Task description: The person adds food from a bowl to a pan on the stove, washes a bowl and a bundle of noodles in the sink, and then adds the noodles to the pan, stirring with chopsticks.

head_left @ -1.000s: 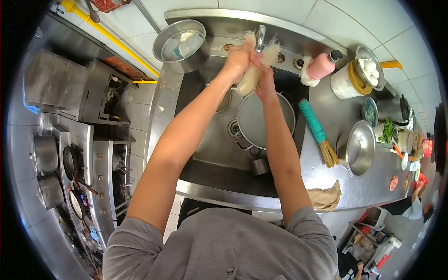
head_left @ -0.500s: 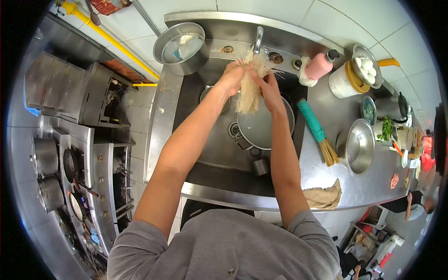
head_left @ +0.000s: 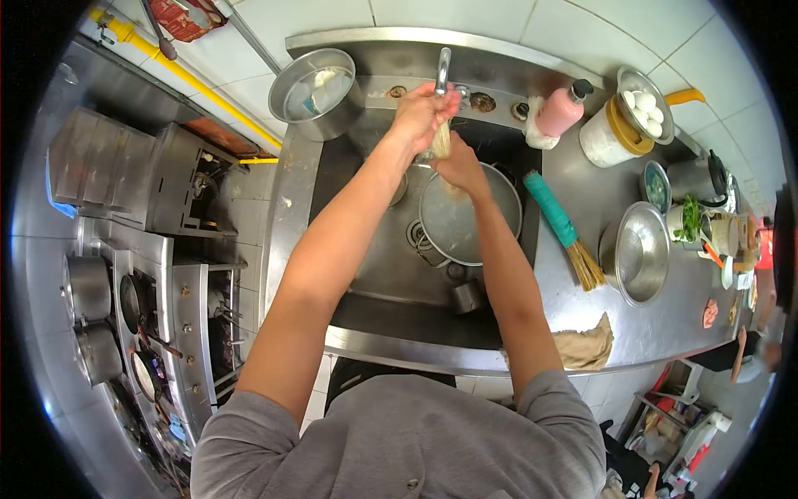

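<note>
head view: pale strands (head_left: 441, 141) between both hands, pot (head_left: 470, 218) beneath, faucet (head_left: 443, 71) just beyond.

Bright, fairly even light fills the kitchen, its source out of view. Pale glare marks the steel counter (head_left: 677, 320) and metal bowl (head_left: 642, 252); the sink (head_left: 374, 270) looks darker. Straight edges curve strongly — a fisheye effect — and corners turn black. The far right is blurry.

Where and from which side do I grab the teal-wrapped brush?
I'd take the brush by its teal handle, from above on the sink side, fingers across it: the wrap is slim and straight, while the bristles spread near the metal bowl.
</note>
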